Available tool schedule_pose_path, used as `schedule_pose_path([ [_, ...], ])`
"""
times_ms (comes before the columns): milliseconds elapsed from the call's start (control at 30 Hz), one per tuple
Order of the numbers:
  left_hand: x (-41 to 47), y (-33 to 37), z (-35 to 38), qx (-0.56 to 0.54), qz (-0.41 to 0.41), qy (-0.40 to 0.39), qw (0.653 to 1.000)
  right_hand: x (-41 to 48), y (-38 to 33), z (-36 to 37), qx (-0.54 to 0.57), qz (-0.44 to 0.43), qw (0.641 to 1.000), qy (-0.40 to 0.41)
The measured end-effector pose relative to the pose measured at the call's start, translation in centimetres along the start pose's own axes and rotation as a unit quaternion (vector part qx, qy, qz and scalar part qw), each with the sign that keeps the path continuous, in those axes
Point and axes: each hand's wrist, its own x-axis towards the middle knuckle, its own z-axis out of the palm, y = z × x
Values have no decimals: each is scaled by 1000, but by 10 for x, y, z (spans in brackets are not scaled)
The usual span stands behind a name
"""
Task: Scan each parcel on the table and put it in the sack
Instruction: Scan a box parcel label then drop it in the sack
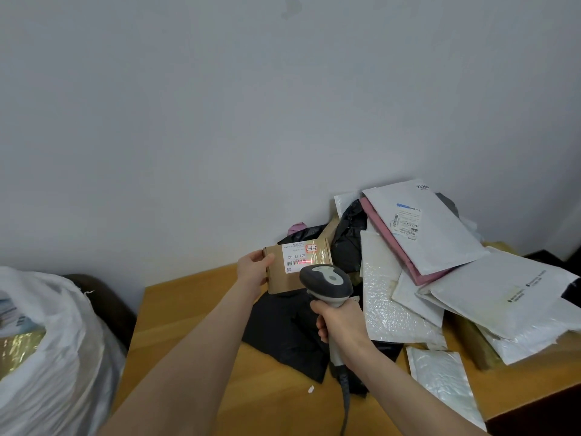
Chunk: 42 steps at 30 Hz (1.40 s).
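Above the wooden bench (195, 325), before the heap of mailers (440, 240), the left hand (254, 267) grips the small cardboard parcel (283, 284) by its edge, a light, stiff-looking carton, while the right hand (341, 325) clasps the scanner (327, 281).

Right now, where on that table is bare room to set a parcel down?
Bare wood runs along the table's left side, between its edge and the black bag. A smaller patch lies at the front, beside the scanner cable. The right half is crowded: white mailers piled to the wall.
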Motion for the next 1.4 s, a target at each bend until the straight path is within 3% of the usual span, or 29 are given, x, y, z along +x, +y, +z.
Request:
schedule_pose_path([
  [267,-35,-15,-40,-26,0,51,998,-6,15,12,13,-25,997,-68],
  [533,-74,-13,-155,-58,18,113,992,-18,-10,74,10,-94,991,-97],
  [700,-96,-5,-246,-92,34,129,987,-40,-27,152,6,-125,986,-115],
  [1100,-138,19,-556,-128,74,194,970,-165,-42,440,33,-116,964,-237],
  [1267,-123,27,-632,-116,71,217,967,-186,-62,512,27,-115,960,-256],
  [1400,-96,36,-672,-150,77,291,942,-179,-76,555,62,-68,961,-260],
])
